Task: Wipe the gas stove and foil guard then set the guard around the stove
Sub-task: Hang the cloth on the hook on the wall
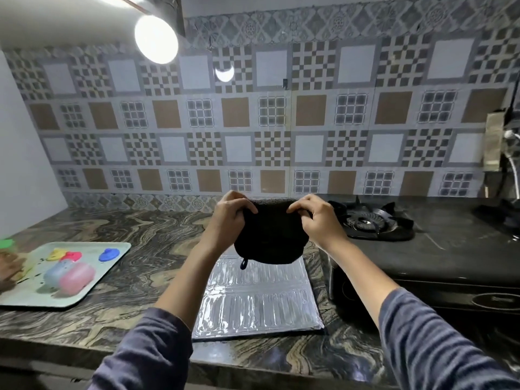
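A black cloth (pixel 270 235) hangs in the air above the counter, held by its top edge. My left hand (pixel 232 213) grips its left corner and my right hand (pixel 316 218) grips its right corner. Under the cloth the silver foil guard (pixel 256 302) lies folded flat on the marbled counter (pixel 135 235). The black gas stove (pixel 439 257) stands to the right of the guard, with a burner and pan support (pixel 371 219) near its back left.
A pale tray (pixel 112 249) with coloured plastic lids and small containers sits at the left. Another person's hand (pixel 9 270) rests at the tray's left edge. A patterned tile wall (pixel 253 122) backs the counter. Cables and a hose (pixel 510 161) hang at the far right.
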A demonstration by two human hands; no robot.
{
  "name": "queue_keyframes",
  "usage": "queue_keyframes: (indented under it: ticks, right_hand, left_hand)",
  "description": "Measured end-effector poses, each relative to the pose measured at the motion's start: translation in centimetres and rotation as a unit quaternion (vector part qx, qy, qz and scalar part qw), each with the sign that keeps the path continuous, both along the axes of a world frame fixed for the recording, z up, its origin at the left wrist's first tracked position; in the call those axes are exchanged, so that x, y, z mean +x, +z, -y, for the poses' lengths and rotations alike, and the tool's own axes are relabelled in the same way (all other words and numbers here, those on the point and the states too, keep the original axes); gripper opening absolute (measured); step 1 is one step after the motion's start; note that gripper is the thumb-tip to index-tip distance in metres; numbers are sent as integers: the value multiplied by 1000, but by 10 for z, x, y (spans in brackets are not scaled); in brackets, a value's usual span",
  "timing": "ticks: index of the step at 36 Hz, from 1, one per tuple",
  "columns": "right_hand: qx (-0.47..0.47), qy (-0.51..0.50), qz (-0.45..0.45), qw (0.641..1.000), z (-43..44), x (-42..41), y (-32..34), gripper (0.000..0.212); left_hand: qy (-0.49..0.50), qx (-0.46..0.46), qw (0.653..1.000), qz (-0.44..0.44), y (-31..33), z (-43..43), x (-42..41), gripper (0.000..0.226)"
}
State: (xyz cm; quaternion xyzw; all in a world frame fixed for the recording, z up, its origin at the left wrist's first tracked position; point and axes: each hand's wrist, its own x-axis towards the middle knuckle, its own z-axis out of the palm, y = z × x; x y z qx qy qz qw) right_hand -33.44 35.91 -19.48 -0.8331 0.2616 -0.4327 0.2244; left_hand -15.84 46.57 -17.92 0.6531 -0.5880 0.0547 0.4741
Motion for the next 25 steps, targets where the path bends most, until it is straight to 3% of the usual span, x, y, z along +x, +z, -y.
queue_keyframes:
  ticks: [7, 16, 25]
  right_hand:
    - [-11, -31, 26, 999, 28, 38, 8, 42]
    - [-62, -69, 25, 995, 83, 101, 28, 30]
    - [-88, -110, 4, 990, 135, 127, 48, 35]
  left_hand:
    - [-26, 43, 998, 30, 6, 35, 37, 47]
    - [-58, 7, 997, 47, 18, 107, 102, 26]
    - [-67, -48, 990, 112, 34, 172, 132, 44]
